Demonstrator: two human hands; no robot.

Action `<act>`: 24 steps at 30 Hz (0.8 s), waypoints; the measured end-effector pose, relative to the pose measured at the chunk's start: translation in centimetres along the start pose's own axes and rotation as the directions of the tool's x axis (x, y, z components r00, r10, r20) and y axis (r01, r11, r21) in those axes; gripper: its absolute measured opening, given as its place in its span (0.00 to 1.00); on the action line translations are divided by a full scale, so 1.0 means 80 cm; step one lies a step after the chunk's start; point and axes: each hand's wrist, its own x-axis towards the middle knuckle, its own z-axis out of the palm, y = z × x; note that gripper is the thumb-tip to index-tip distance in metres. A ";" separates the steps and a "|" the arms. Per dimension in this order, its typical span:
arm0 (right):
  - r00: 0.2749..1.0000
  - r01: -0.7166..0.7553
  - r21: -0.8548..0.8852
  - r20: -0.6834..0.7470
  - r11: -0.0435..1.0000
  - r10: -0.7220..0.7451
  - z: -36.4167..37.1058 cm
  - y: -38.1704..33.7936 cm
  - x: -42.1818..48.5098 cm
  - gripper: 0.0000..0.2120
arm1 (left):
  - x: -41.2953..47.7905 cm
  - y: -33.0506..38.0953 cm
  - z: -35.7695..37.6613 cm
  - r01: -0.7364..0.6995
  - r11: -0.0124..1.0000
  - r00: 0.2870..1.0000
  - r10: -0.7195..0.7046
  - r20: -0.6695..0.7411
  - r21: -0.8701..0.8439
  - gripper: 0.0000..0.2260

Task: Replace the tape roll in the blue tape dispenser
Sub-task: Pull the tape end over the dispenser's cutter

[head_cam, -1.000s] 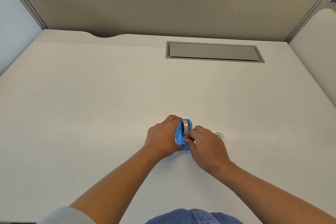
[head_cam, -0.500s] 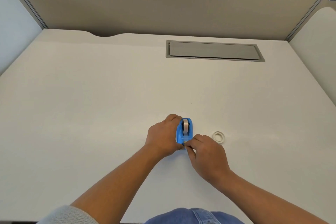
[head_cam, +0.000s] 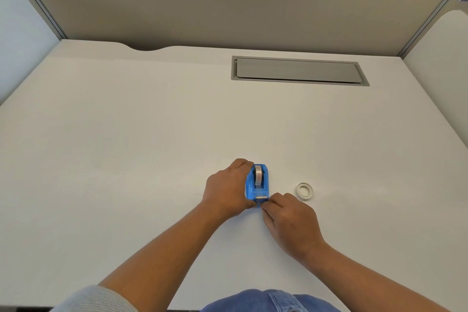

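Dispenser body [head_cam: 250, 186], a small blue moulded-plastic unit, stands on the desk [head_cam: 126, 159] toward the near edge and slightly right of centre, with a tape roll [head_cam: 258, 177] seated in its cradle and the cutter end facing the person. The left hand [head_cam: 228, 187] wraps the dispenser's left flank and clamps it to the surface; the right hand [head_cam: 288, 220] is pinched closed at the cutter end, apparently on the tape's free end, though the tape itself is too thin to make out. The unit looks light and rigid, so it likely slides unless held by its side walls; tape film is soft and adhesive and is best taken by its tip. A second roll [head_cam: 304, 190], white and flat on the desk, lies just right of the right hand, apart from it. Desk surface is open on all sides; the grey cable hatch [head_cam: 298, 71] sits well away near the far edge.
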 end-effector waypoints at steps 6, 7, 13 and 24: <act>0.990 -0.137 0.082 0.037 0.987 0.134 -0.006 0.003 -0.008 0.06 | 0.000 -0.001 0.002 0.007 1.000 1.000 -0.007 0.006 0.021 0.38; 0.987 -0.158 0.102 0.025 0.982 0.156 -0.010 0.002 -0.006 0.05 | 0.000 -0.001 0.003 0.009 1.000 1.000 -0.009 0.008 0.023 0.38; 0.971 -0.240 0.176 0.025 0.955 0.239 -0.021 0.000 0.014 0.08 | 0.001 0.002 0.001 0.003 1.000 1.000 -0.003 0.002 0.002 0.36; 0.942 -0.333 0.273 0.140 0.903 0.305 -0.015 0.002 0.025 0.10 | -0.004 0.001 0.000 -0.001 0.999 1.000 0.001 0.003 -0.049 0.35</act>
